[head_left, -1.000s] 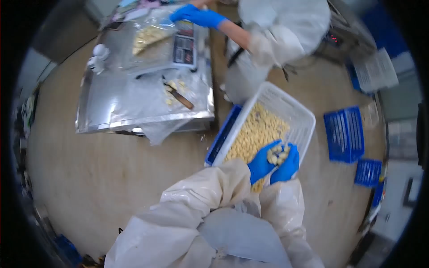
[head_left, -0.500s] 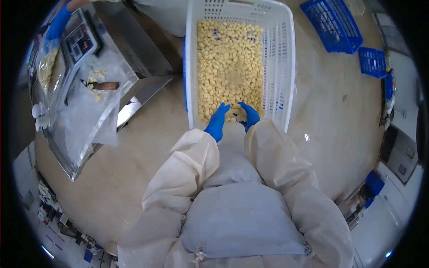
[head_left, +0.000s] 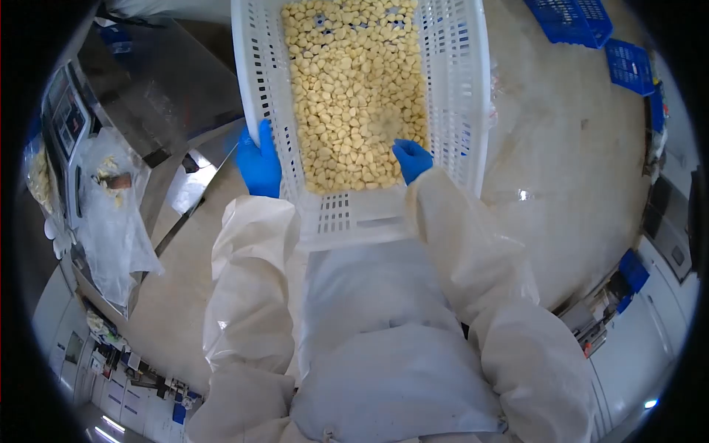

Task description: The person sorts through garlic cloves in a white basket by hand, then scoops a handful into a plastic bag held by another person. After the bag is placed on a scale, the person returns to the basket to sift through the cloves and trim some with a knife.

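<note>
A white slatted crate (head_left: 476, 96) stands in front of me, its floor covered with many small pale yellow pieces (head_left: 354, 111). My left hand (head_left: 260, 164), in a blue glove, is on the crate's left wall with the thumb raised along it and the other fingers around the outside. Inside the crate, above the near right part of the pieces, is my right hand (head_left: 412, 159), also gloved in blue. Its fingers are curled together, and whatever they hold is too small to make out.
At the left, a steel table (head_left: 148, 81) bears a scale (head_left: 68, 118), a clear plastic sheet (head_left: 111, 214) and a brown-handled tool (head_left: 118, 181). Blue crates (head_left: 569, 21) (head_left: 629, 66) lie on the floor at the upper right.
My left hand has moved from over the pieces to the crate's left wall. The right hand has closed and stays inside. The view has shifted, and the gloved arm at upper left is gone.
</note>
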The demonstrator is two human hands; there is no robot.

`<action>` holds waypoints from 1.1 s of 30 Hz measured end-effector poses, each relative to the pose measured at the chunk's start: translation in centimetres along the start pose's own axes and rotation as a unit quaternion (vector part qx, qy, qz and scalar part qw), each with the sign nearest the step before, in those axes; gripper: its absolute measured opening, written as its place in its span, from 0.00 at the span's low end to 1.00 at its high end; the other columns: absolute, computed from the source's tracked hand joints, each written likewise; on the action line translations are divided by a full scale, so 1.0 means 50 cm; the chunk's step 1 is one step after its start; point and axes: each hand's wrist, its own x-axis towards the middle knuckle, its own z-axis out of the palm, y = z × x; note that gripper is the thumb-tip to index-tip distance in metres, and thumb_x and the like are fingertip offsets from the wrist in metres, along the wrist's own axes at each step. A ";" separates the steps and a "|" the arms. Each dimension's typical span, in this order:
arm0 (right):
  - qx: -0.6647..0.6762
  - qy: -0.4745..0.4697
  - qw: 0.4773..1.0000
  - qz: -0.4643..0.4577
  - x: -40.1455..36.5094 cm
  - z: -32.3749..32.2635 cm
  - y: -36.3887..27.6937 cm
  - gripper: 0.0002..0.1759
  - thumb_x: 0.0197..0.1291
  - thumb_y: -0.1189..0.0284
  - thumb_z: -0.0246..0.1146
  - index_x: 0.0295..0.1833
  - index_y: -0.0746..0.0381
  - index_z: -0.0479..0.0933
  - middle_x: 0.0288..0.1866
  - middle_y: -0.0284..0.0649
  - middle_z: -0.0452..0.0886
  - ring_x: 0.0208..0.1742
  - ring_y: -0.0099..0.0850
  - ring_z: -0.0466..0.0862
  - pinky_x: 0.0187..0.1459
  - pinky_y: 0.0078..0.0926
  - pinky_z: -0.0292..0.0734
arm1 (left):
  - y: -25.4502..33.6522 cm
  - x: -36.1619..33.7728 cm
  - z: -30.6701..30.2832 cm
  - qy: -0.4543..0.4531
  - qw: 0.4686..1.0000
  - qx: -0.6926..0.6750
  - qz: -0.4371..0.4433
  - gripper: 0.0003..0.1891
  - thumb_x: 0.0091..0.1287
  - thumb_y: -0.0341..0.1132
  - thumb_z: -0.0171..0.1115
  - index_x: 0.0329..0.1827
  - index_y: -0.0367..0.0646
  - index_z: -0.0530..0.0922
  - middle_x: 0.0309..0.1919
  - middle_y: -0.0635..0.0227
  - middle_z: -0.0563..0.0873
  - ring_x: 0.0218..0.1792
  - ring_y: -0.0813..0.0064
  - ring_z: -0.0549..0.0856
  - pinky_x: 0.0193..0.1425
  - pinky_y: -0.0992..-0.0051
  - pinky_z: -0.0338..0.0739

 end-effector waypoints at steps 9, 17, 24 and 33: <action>-0.293 0.099 0.925 -0.220 0.256 0.158 0.004 0.20 0.52 0.59 0.67 0.50 0.56 0.78 0.42 0.43 0.81 0.42 0.42 0.81 0.48 0.37 0.76 | 0.008 0.007 0.014 0.015 0.998 -0.028 -0.054 0.16 0.66 0.36 0.61 0.49 0.30 0.76 0.39 0.56 0.85 0.38 0.73 0.83 0.45 0.72 0.77; -0.357 -0.059 0.930 -0.065 0.307 0.162 -0.059 0.14 0.57 0.61 0.63 0.44 0.59 0.77 0.41 0.44 0.82 0.44 0.43 0.82 0.44 0.38 0.77 | 0.003 0.007 0.010 0.012 0.998 -0.038 -0.056 0.17 0.66 0.35 0.61 0.50 0.30 0.77 0.41 0.59 0.85 0.40 0.75 0.82 0.46 0.73 0.76; -0.354 -0.089 0.924 -0.115 0.295 0.138 -0.031 0.17 0.66 0.61 0.52 0.50 0.60 0.78 0.49 0.49 0.80 0.48 0.48 0.80 0.50 0.38 0.74 | 0.001 0.004 0.009 0.019 0.999 -0.009 -0.038 0.17 0.65 0.35 0.61 0.50 0.29 0.77 0.40 0.58 0.85 0.40 0.74 0.83 0.46 0.73 0.76; -0.333 0.002 0.929 -0.165 0.258 0.158 -0.019 0.22 0.60 0.58 0.58 0.57 0.56 0.74 0.52 0.48 0.78 0.53 0.46 0.78 0.55 0.39 0.73 | 0.012 0.001 0.013 0.006 0.998 -0.050 -0.044 0.18 0.66 0.34 0.60 0.52 0.29 0.75 0.42 0.59 0.84 0.41 0.75 0.81 0.47 0.75 0.76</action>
